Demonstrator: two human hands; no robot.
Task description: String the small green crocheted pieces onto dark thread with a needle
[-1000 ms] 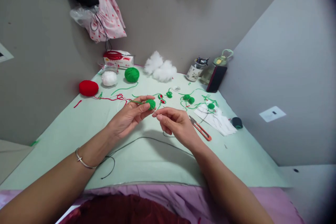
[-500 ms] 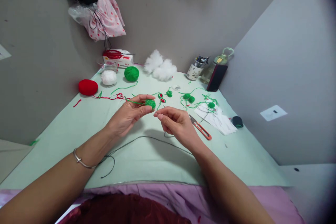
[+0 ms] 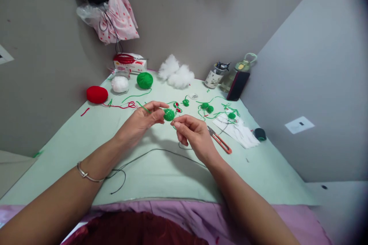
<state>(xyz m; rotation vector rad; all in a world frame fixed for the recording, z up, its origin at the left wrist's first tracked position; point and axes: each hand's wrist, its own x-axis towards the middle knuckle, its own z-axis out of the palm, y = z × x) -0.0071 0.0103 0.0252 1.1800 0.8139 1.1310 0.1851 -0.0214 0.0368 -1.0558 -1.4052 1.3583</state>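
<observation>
Above the pale green table (image 3: 149, 176), my left hand (image 3: 142, 120) pinches a small green crocheted ball (image 3: 169, 115) between thumb and fingertips. A green strand trails from it over my left fingers. Right beside the ball, my right hand (image 3: 191, 134) is closed in a pinch just below and to the right of it. What its fingers hold is too thin to make out. A silver bangle (image 3: 86, 174) is on my left wrist.
Red-handled snips (image 3: 220, 141) lie right of my right hand, with white paper (image 3: 237, 130) and green crocheted bits (image 3: 207, 107) behind. At the back are red (image 3: 97, 94), white (image 3: 120, 84) and green (image 3: 144, 80) yarn balls, stuffing (image 3: 176, 72), a tin (image 3: 213, 76) and a phone (image 3: 237, 85). A black cord (image 3: 143, 155) crosses the table.
The green ball has turned and shifted slightly to the right in my left fingers. My right hand has closed in under it, its pinch now almost touching the ball.
</observation>
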